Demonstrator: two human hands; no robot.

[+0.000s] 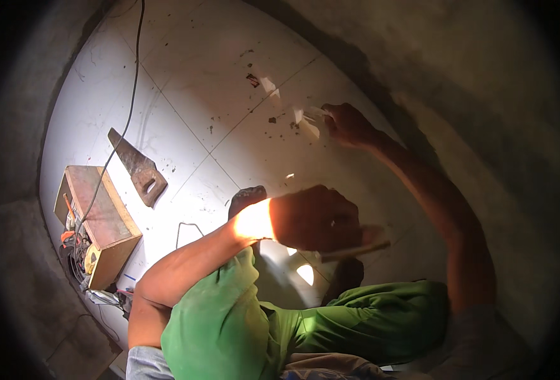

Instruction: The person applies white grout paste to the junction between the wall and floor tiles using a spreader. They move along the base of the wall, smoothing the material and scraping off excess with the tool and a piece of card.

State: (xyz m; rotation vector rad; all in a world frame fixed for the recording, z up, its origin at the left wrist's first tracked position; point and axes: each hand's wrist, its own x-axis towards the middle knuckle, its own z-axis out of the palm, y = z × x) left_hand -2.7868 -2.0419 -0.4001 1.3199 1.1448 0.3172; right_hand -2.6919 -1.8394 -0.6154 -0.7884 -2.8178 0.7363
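My left hand (318, 218) is in front of my knees, its wrist brightly lit. Its fingers are closed round a thin brown strip (356, 252) that looks like wood; blur softens the fingertips. My right hand (351, 125) reaches far forward on the right, low over the tiled floor. Its fingers are closed on a thin pale piece (317, 111), whose kind I cannot make out. Bright patches of light lie on the floor beside that hand. A handsaw (137, 168) with a worn blade lies on the tiles at the left.
A wooden toolbox (112, 209) with tools and cables stands at the left by the wall. A black cable (134, 82) runs across the floor and over the box. Dark crumbs and a small reddish scrap (253, 80) lie on the tiles. A bare wall (470, 107) rises on the right.
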